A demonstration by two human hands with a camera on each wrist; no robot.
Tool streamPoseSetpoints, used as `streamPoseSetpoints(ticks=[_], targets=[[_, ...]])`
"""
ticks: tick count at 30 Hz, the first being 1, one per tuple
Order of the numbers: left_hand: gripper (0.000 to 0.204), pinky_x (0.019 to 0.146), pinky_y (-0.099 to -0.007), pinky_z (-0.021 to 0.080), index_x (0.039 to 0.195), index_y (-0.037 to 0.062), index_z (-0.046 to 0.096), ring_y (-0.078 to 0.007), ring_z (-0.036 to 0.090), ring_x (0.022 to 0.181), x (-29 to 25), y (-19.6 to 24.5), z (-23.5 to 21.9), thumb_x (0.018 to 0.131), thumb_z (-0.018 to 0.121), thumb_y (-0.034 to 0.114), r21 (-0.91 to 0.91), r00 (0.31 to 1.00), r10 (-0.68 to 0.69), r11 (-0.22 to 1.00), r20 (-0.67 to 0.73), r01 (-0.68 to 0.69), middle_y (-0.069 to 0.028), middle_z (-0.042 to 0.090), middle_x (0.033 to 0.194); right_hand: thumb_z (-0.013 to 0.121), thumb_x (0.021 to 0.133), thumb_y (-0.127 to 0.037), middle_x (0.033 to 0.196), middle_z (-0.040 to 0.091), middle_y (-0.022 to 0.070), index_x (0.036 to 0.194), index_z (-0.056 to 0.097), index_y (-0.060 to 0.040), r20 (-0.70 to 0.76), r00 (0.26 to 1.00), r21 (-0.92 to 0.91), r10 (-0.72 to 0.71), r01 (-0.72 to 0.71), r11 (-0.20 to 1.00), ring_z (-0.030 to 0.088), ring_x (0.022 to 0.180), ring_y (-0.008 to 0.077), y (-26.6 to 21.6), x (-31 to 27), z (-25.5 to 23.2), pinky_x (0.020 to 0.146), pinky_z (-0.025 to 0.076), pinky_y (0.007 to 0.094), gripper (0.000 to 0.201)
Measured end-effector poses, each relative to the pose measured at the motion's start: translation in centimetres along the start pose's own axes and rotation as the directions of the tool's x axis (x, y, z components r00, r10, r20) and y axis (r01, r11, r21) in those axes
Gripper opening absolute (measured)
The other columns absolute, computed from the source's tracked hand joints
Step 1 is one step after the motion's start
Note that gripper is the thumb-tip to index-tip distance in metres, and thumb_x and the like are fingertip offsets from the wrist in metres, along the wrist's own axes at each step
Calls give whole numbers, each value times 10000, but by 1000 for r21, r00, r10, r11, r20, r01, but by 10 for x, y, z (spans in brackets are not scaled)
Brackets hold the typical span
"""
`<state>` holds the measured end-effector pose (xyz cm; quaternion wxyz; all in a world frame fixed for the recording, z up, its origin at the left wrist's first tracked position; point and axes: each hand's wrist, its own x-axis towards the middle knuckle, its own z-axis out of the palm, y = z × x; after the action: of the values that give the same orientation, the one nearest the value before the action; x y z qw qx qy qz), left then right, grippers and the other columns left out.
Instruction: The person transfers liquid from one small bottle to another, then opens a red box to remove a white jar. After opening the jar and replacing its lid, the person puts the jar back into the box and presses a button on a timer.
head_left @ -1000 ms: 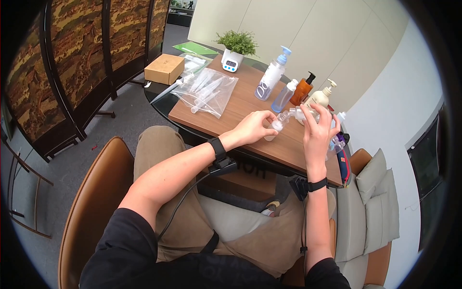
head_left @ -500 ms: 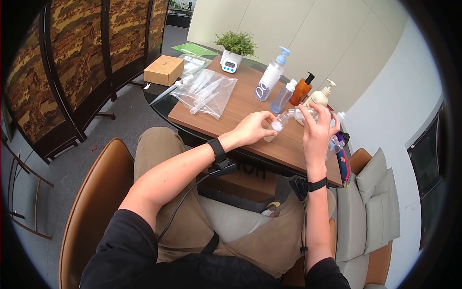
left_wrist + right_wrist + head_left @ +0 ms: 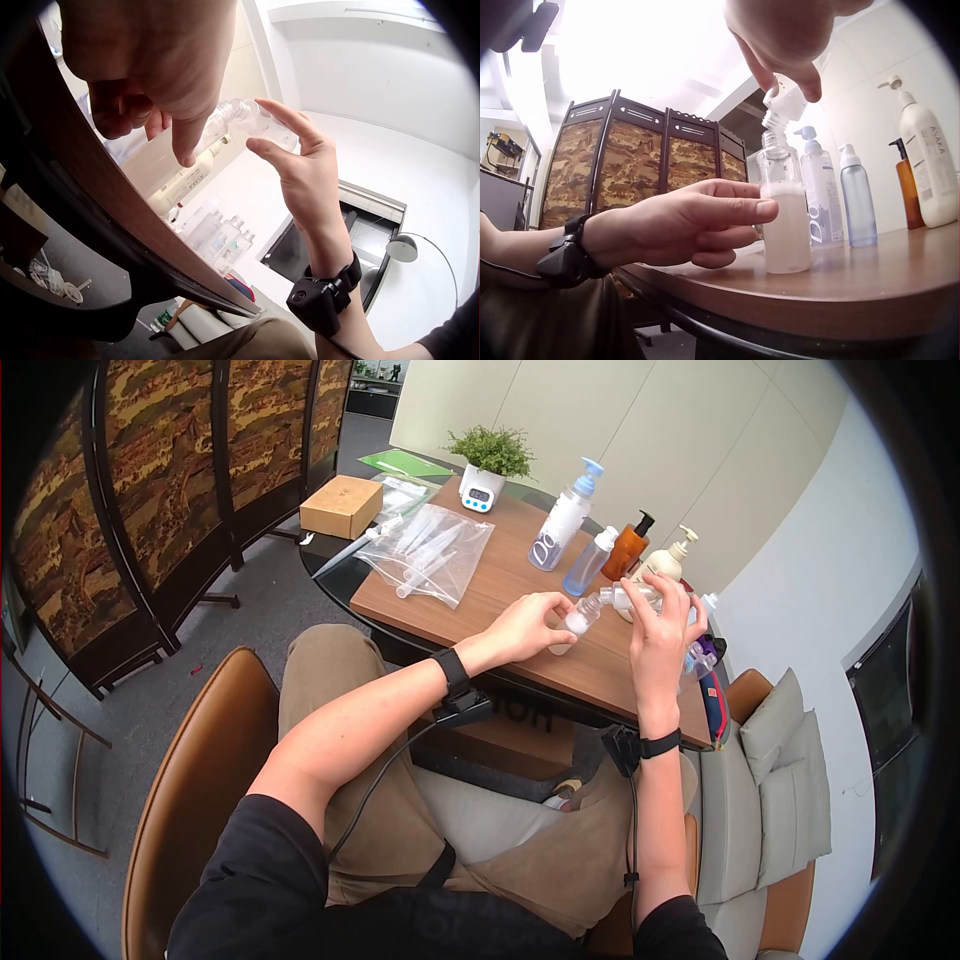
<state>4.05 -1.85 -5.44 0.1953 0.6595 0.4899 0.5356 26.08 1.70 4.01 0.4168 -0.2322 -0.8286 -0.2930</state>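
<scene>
In the right wrist view a clear bottle (image 3: pixel 787 232) of cloudy liquid with foam on top stands upright on the table (image 3: pixel 855 281). My left hand (image 3: pixel 697 225) grips its side with thumb and fingers. Above it, my right hand (image 3: pixel 787 37) pinches a small clear bottle (image 3: pixel 789 97), tilted with its threaded neck down at the standing bottle's mouth. The left wrist view shows the small bottle (image 3: pixel 274 129) between the thumb and fingers of my right hand (image 3: pixel 311 172). In the head view are my left hand (image 3: pixel 525 628) and right hand (image 3: pixel 660 630).
Behind the hands stand a blue-pump bottle (image 3: pixel 560 525), a blue bottle (image 3: pixel 590 565), an amber bottle (image 3: pixel 626 550) and a cream pump bottle (image 3: pixel 664 563). At the left lie a zip bag (image 3: pixel 450 555) and a cardboard box (image 3: pixel 342 507). A potted plant (image 3: pixel 493 450) stands at the back.
Both hands keep their grips and stay almost in place. The small bottle in my right hand has shifted very slightly over the standing one.
</scene>
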Motion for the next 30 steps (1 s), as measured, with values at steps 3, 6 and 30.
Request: streamPoseSetpoints(ticks=[3, 6, 30], targets=[[476, 783, -366, 566, 1282, 23, 757, -172, 678, 775, 1, -6, 2, 886, 907, 239, 14, 999, 37, 999, -16, -37, -85, 821, 1212, 741, 875, 78, 1373, 668, 48, 1334, 792, -211, 1, 1000, -5, -3, 3, 1000, 595, 1418, 233, 0, 0, 0, 1279, 270, 538, 546], [477, 778, -367, 567, 1281, 22, 757, -173, 681, 770, 1, -6, 2, 886, 907, 241, 18, 999, 36, 999, -12, -35, -88, 822, 1217, 740, 873, 80, 1375, 667, 48, 1335, 792, -211, 6, 1000, -10, -3, 3, 1000, 589, 1428, 234, 0, 0, -1, 1278, 275, 540, 549], [436, 1038, -439, 561, 1244, 20, 764, -334, 755, 1179, -2, 6, -1, 893, 907, 236, -47, 998, -56, 997, 27, 57, -149, 815, 1215, 714, 851, 91, 1370, 669, 36, 1308, 808, -209, 4, 1000, -26, -10, 10, 1000, 580, 1444, 238, -2, 2, -2, 1279, 272, 550, 554]])
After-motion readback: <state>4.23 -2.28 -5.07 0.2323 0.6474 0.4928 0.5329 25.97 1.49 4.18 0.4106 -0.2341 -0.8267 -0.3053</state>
